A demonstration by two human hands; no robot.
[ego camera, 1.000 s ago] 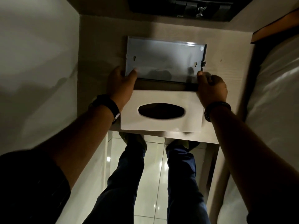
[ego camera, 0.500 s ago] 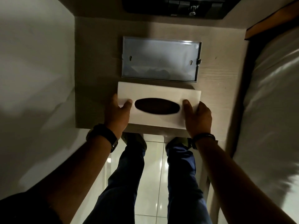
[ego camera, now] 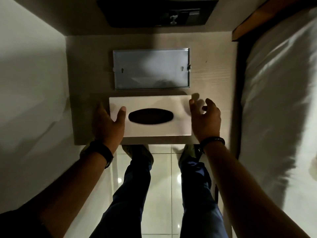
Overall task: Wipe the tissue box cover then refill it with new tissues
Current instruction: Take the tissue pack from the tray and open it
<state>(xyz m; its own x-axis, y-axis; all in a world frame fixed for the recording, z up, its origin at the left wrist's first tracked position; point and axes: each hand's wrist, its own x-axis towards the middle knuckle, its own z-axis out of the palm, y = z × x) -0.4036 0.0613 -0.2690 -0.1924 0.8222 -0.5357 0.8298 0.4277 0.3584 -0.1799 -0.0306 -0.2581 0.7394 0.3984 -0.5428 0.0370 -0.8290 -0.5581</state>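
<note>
A white tissue box cover [ego camera: 151, 130] with a dark oval slot lies flat near the front edge of the small wooden table [ego camera: 85, 69]. My left hand [ego camera: 108, 125] grips its left end, thumb on top beside the slot. At the cover's right end, my right hand [ego camera: 205, 120] hovers with fingers spread, slightly blurred and holding nothing. Just behind the cover a shiny metal back plate [ego camera: 151, 67] with two keyhole slots lies flat on the table. No tissues are visible.
A white wall [ego camera: 30, 83] borders the table on the left. A bed with white linen [ego camera: 274, 86] borders it on the right. A dark box with a metal handle [ego camera: 157, 12] sits at the back. My legs stand on pale tiles [ego camera: 164, 170].
Both hands left the metal plate, which now lies flat, and went to the white cover. The cover slid slightly back onto the table. My right hand has just let go of it.
</note>
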